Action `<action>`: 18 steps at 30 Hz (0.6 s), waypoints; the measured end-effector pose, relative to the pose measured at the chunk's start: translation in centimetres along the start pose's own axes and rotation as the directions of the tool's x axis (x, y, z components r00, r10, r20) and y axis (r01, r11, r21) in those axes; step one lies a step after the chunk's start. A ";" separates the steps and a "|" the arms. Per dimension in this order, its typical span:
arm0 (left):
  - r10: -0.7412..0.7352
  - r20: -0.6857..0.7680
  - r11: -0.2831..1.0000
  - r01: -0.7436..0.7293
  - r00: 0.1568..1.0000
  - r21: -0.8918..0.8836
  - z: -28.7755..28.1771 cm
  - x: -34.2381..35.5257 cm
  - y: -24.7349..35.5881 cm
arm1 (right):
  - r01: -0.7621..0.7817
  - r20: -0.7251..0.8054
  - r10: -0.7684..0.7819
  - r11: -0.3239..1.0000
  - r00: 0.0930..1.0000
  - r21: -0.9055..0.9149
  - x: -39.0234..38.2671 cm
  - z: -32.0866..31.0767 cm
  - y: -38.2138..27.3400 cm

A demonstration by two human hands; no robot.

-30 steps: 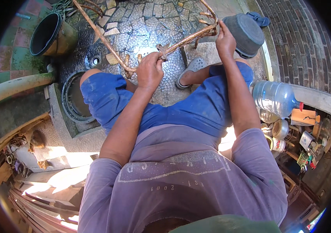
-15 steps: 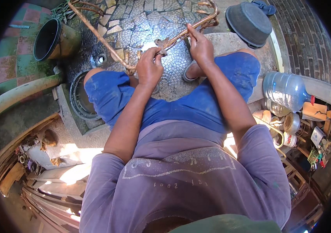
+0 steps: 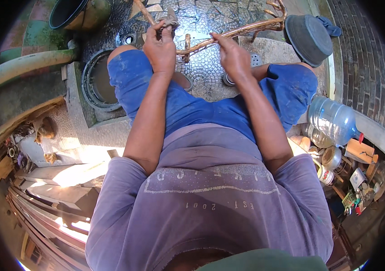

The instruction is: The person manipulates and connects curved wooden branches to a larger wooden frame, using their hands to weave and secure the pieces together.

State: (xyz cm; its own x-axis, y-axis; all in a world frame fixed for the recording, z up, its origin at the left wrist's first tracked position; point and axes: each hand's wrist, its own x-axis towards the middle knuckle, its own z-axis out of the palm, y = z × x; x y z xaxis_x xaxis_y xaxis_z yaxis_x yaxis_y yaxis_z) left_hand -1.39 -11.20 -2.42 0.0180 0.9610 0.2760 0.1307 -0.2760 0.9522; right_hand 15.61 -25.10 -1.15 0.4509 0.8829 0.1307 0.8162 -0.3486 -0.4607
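Your left hand (image 3: 160, 53) reaching forward, fingers pinching a crumpled grey-brown cloth (image 3: 170, 20), your right hand (image 3: 235, 58) angled inward, fingertips pinching a glossy copper-brown rod frame (image 3: 249, 30), ahead of your blue fabric shorts (image 3: 206, 113)

Pale lettering stood on the front of the purple-grey shirt (image 3: 210, 230), upside down as seen from above. A row of large capitals (image 3: 210, 175) ran across a speckled band, partly lost in the fabric's folds, with a whitish line bordering it below. Beneath that line sat a smaller row of spaced letters and digits (image 3: 219, 206). At the right, a white container (image 3: 326, 175) bore reddish print, and a whitish card (image 3: 357, 178) carried dark marks; both were too small to read.
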 end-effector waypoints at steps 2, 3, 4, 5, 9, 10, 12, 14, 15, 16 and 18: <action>-0.050 -0.041 0.998 0.048 0.998 -0.038 -0.7 0.2 -0.4 | -0.025 -0.084 0.019 0.997 0.996 -0.066 1.1 -0.5 2.8; -0.076 -0.063 0.996 0.073 0.995 -0.059 -0.9 0.4 -0.9 | -0.051 -0.125 0.044 0.997 0.991 -0.055 1.6 -1.4 3.7; -0.069 -0.084 0.997 0.066 0.994 -0.031 -1.0 0.6 -1.4 | -0.071 -0.163 0.064 0.997 0.985 -0.042 2.3 -2.6 4.1; -0.085 -0.092 0.996 0.081 0.992 -0.048 -1.2 0.7 -1.9 | -0.091 -0.200 0.084 0.995 0.976 -0.029 2.7 -3.1 4.0; -0.142 -0.075 0.981 0.130 0.987 -0.145 -0.3 0.5 -1.1 | -0.139 -0.117 0.134 0.990 0.984 -0.030 0.8 0.0 1.9; -0.157 -0.069 0.979 0.146 0.985 -0.140 -0.3 0.5 -1.0 | -0.078 -0.083 0.077 0.997 0.994 -0.006 -0.2 1.1 0.2; -0.118 -0.075 0.993 0.117 0.990 -0.013 -0.7 0.6 -1.3 | 0.017 -0.035 -0.016 0.999 0.999 0.028 -0.8 1.8 -1.1; -0.125 -0.076 0.992 0.125 0.989 -0.004 -0.9 0.7 -1.8 | 0.088 -0.006 -0.088 0.995 0.996 0.045 -0.5 1.2 -1.2; -0.130 -0.073 0.991 0.130 0.989 -0.003 -0.9 0.6 -1.6 | 0.070 -0.068 -0.070 0.998 0.995 -0.005 0.2 0.8 0.4; -0.273 0.003 0.957 0.272 0.962 -0.104 -1.0 0.3 0.9 | -0.024 -0.103 0.025 1.000 0.994 0.015 0.5 -0.1 2.1; -0.186 -0.038 0.981 0.183 0.982 -0.067 -1.4 0.6 -1.0 | -0.100 -0.134 0.101 0.995 0.986 0.021 0.9 -0.3 2.0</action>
State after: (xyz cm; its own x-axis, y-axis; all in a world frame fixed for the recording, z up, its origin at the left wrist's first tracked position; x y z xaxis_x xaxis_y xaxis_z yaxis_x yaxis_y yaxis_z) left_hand -2.90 -10.40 -3.00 -0.0444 0.9941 0.0992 0.0648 -0.0962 0.9932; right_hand 17.79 -25.12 -1.70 0.5758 0.7927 0.2000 0.7597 -0.4283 -0.4894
